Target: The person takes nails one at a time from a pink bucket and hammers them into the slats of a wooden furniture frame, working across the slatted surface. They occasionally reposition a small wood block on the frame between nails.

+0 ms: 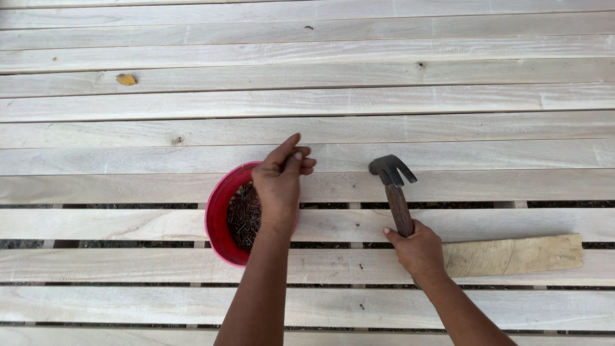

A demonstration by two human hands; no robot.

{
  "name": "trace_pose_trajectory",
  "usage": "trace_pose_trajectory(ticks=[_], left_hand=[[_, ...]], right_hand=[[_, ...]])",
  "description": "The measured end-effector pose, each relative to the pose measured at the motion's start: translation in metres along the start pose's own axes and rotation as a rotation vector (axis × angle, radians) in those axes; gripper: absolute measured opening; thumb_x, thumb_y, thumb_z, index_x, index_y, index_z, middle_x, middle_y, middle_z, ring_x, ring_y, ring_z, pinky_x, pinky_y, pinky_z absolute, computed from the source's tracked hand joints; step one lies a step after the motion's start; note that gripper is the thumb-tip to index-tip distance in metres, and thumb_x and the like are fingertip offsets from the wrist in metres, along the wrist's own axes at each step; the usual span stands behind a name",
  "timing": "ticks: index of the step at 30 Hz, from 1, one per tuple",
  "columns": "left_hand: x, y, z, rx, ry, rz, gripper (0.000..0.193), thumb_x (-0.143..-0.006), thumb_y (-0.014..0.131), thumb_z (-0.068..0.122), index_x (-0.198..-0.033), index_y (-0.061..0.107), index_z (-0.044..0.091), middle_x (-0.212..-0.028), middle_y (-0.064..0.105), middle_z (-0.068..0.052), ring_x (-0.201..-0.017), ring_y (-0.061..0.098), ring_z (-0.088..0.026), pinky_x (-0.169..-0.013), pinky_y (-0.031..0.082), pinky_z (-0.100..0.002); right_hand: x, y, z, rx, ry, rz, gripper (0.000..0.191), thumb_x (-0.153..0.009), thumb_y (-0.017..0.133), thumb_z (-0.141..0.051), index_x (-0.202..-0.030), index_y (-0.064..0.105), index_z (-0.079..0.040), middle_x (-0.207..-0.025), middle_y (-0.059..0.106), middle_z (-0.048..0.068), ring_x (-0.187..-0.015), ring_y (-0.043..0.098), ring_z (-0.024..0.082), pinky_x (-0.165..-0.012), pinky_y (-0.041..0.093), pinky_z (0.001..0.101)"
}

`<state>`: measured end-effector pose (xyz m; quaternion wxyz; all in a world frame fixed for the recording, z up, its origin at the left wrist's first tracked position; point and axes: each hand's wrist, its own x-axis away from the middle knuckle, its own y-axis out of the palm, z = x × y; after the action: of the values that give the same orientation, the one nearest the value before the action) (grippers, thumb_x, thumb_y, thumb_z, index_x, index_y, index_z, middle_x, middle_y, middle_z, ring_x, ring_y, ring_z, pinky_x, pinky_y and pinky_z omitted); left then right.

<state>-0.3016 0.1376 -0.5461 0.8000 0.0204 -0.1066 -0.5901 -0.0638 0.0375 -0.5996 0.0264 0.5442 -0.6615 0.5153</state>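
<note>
My left hand (282, 176) hovers over the far rim of a red bowl (218, 218) filled with dark nails (245, 216). Its fingers are pinched together, apparently on a nail held against the pale plank beyond the bowl; the nail itself is too small to make out. My right hand (419, 250) grips the wooden handle of a claw hammer (392, 176). The dark metal hammer head rests low over the planks, a hand's width right of my left fingers.
Pale wooden planks (384, 102) run left to right across the whole view, with dark gaps between the nearer ones. A short loose board (519, 255) lies beside my right hand. A dry yellow leaf (126, 79) sits at far left.
</note>
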Motion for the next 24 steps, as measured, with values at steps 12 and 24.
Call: trace_pose_trajectory(ticks=[12,24], left_hand=[[-0.048,0.054,-0.041,-0.341,-0.091,-0.024,0.011,-0.093,0.07,0.006,-0.099,0.077,0.002,-0.091,0.078,-0.007,-0.08,0.072,-0.012,-0.072,0.059,-0.025],[-0.038,0.067,-0.115,-0.637,0.066,-0.099,0.005,-0.085,0.077,0.01,-0.088,0.08,0.006,-0.095,0.072,-0.003,-0.093,0.065,-0.021,-0.086,0.055,-0.033]], right_hand=[[-0.017,0.013,-0.012,0.113,0.059,0.022,0.036,-0.089,0.075,-0.038,-0.103,0.078,-0.005,-0.077,0.077,0.013,-0.072,0.075,0.027,-0.074,0.058,0.0427],[-0.01,0.014,-0.014,0.132,0.12,-0.02,0.031,-0.091,0.071,-0.037,-0.102,0.075,-0.008,-0.071,0.075,0.009,-0.067,0.075,0.023,-0.073,0.06,0.0422]])
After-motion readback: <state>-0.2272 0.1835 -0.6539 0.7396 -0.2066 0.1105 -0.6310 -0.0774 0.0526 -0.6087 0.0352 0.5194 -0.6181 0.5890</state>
